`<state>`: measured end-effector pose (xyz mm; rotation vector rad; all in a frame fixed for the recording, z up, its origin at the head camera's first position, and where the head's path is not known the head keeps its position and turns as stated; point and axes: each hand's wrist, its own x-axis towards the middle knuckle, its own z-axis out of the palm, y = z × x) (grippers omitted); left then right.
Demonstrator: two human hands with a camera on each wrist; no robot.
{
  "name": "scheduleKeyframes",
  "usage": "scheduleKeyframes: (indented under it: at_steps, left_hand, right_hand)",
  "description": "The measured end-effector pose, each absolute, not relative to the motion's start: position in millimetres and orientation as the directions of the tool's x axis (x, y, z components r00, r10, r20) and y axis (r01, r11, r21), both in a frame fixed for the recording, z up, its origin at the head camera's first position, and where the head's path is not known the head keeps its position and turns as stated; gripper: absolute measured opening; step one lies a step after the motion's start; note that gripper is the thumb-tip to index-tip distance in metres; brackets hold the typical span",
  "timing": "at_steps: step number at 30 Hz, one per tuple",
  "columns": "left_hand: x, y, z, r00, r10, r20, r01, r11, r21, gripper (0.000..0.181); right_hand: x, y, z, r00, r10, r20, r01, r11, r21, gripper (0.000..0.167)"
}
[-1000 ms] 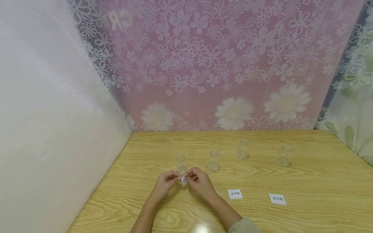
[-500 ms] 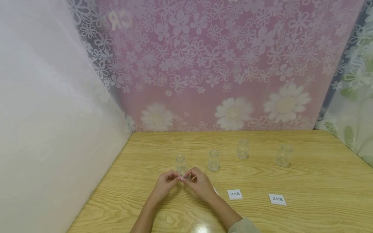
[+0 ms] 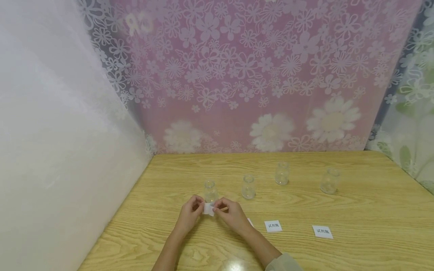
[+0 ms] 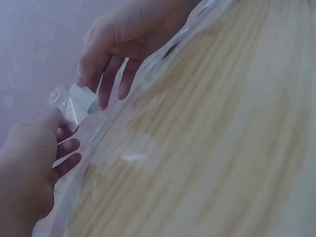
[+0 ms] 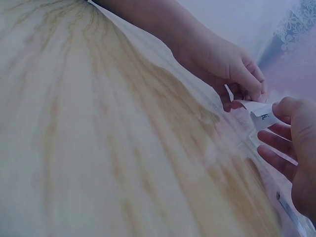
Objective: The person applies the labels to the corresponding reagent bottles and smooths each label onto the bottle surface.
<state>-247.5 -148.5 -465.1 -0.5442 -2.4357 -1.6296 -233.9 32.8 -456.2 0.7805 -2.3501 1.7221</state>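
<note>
One bent white label (image 3: pixel 208 209) is held over the worktop (image 3: pixel 203 248), pinched at its left edge by your left hand (image 3: pixel 190 212) and at its right edge by your right hand (image 3: pixel 234 216), thumb against fingers on each. Just beyond both stands a clear glass jar (image 3: pixel 210 192); three more jars (image 3: pixel 248 189) stand beyond your right hand and off to its right. Two printed labels (image 3: pixel 273 226) lie on the worktop to that hand's right.

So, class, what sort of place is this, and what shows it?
Perhaps a screened-off tabletop workspace: a pink floral backdrop rises behind a wood-grain table, on which clear glass jars stand.
</note>
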Motion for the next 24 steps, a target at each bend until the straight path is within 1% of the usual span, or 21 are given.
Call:
scheduleKeyframes:
  at_steps: [2, 6, 12, 15, 18, 20, 24]
  left_hand:
    - [-252.1, -150.3, -472.7, -0.918, 0.206, 0.339, 0.394, 0.369, 0.842, 0.005]
    - [-253.7, -151.8, -476.8, -0.904, 0.203, 0.377, 0.428, 0.427, 0.797, 0.005]
    - [-253.3, -153.8, -476.9, -0.916, 0.170, 0.363, 0.396, 0.532, 0.749, 0.003]
    - [-255.0, -155.9, -478.6, -0.917, 0.124, 0.379, 0.373, 0.605, 0.703, 0.004]
    - [-257.9, -158.7, -481.3, -0.903, 0.066, 0.426, 0.350, 0.688, 0.636, 0.004]
    - [-259.1, -160.5, -482.3, -0.893, 0.044, 0.447, 0.335, 0.729, 0.597, 0.004]
    - [-259.7, -163.2, -483.4, -0.881, 0.031, 0.473, 0.307, 0.798, 0.519, 0.005]
  right_hand:
    - [-228.3, 32.9, -447.8, -0.856, -0.339, 0.390, -0.470, 0.198, -0.860, 0.005]
    - [-222.0, 32.7, -437.8, -0.862, -0.340, 0.377, -0.456, 0.191, -0.869, 0.005]
    - [-219.2, 32.1, -435.7, -0.866, -0.327, 0.379, -0.454, 0.194, -0.870, 0.007]
    - [-224.9, 31.5, -445.2, -0.875, -0.298, 0.382, -0.451, 0.213, -0.867, 0.006]
    - [-233.6, 31.4, -458.0, -0.888, -0.256, 0.381, -0.441, 0.249, -0.862, 0.005]
    - [-239.5, 31.8, -466.1, -0.893, -0.224, 0.390, -0.441, 0.269, -0.856, 0.006]
    - [-241.3, 32.9, -468.0, -0.896, -0.174, 0.408, -0.443, 0.290, -0.849, 0.007]
